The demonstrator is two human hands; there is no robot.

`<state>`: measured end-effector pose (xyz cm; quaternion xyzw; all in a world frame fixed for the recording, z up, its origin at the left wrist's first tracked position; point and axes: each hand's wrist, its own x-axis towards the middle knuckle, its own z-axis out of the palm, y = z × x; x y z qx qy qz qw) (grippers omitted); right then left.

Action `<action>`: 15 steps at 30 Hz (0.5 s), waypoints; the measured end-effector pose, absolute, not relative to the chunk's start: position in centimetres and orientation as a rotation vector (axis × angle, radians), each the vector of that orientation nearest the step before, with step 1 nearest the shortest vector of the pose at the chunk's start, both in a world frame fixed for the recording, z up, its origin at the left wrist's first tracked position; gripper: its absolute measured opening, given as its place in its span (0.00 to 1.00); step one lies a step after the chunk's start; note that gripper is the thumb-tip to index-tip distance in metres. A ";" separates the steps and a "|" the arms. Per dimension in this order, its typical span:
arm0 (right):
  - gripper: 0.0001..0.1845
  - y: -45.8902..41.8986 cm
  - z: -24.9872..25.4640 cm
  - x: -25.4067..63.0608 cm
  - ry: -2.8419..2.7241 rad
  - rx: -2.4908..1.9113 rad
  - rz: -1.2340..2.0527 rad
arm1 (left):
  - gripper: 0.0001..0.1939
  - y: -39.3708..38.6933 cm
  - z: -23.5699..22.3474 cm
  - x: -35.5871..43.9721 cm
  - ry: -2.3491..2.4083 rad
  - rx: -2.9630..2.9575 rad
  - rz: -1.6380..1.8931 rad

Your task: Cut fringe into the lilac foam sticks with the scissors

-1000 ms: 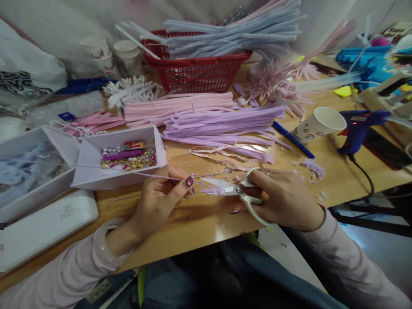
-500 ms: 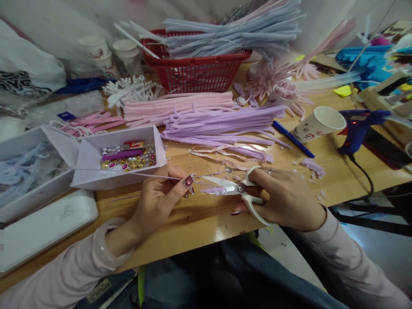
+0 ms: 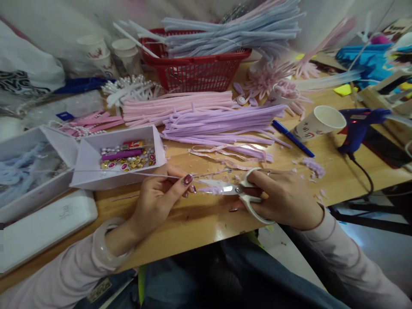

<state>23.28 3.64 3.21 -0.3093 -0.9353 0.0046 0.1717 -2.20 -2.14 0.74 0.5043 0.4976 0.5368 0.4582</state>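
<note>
My left hand [image 3: 156,199] is closed, thumb and finger pinching a thin lilac pipe cleaner [image 3: 141,174]. One length of it runs left past the white box, and a sparse, thin end points right. In my right hand [image 3: 286,199] is a pair of scissors [image 3: 252,198] with white handles, my fingers through the loops. The blades point left, nearly together, just right of my left fingertips. Lilac fluff clings along the blades. Whether they touch the pipe cleaner I cannot tell.
Beyond my hands lie lilac pipe cleaners [image 3: 222,122], pink ones [image 3: 180,107] and a measuring tape [image 3: 231,161]. A red basket [image 3: 199,73] stands behind. Left are a white box [image 3: 109,180] of beads and a power bank [image 3: 54,227]; right, a paper cup [image 3: 318,126] and a glue gun [image 3: 354,128].
The scissors have shifted slightly left, towards my left fingers, and their blades have come closer together. My left hand keeps its pinch in nearly the same place.
</note>
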 end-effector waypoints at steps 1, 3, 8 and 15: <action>0.12 3.6 3.1 23.4 -2.650 -0.886 0.010 | 0.08 -2.1 0.8 -2.2 1.221 1.229 1.324; 0.13 3.7 2.8 23.8 -2.644 -0.911 0.004 | 0.09 -2.1 0.8 -2.1 1.225 1.208 1.332; 0.11 3.8 2.9 24.7 -2.624 -1.053 0.095 | 0.08 -1.9 0.7 -2.1 1.234 1.168 1.393; 0.08 3.9 3.1 23.6 -2.614 -0.891 -0.019 | 0.09 -2.2 0.6 -2.1 1.245 1.199 1.388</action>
